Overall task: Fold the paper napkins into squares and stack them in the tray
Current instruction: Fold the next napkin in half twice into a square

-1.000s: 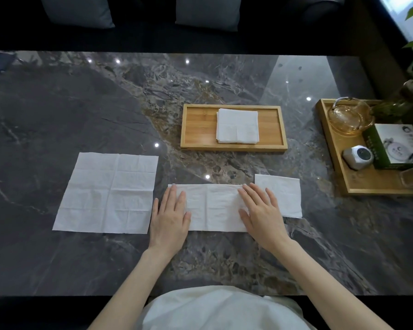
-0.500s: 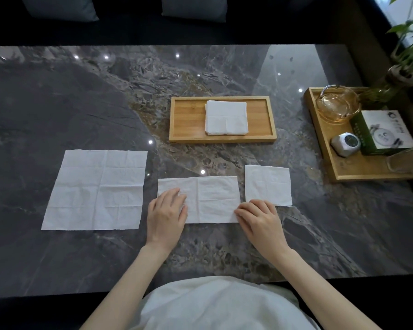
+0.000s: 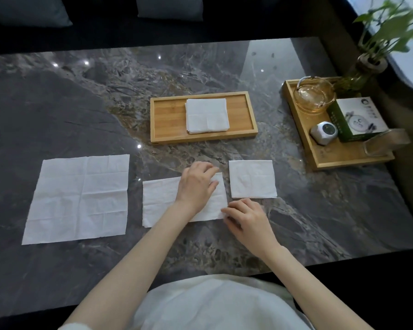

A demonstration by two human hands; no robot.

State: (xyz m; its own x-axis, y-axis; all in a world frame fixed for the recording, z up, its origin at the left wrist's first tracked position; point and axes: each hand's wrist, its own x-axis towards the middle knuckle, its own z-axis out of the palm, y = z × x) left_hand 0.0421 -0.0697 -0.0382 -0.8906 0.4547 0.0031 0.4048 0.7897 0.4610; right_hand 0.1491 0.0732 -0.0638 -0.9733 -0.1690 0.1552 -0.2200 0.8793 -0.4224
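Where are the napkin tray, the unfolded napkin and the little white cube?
Napkin tray (image 3: 169, 120), head view, bare wooden floor left of the stack.
Unfolded napkin (image 3: 79, 198), head view, its middle.
White cube (image 3: 323, 134), head view, its front face.

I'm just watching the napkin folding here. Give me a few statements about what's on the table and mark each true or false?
1. The middle tray holds folded napkins. True.
2. The left hand rests on the half-folded napkin. True.
3. The open napkin lies right of both hands. False: it lies to their left, flat and untouched.
4. The folded square sits in the right-hand tray. False: it lies on the table, beyond the right hand.
5. The right hand is at the half-folded napkin's near right corner. True.
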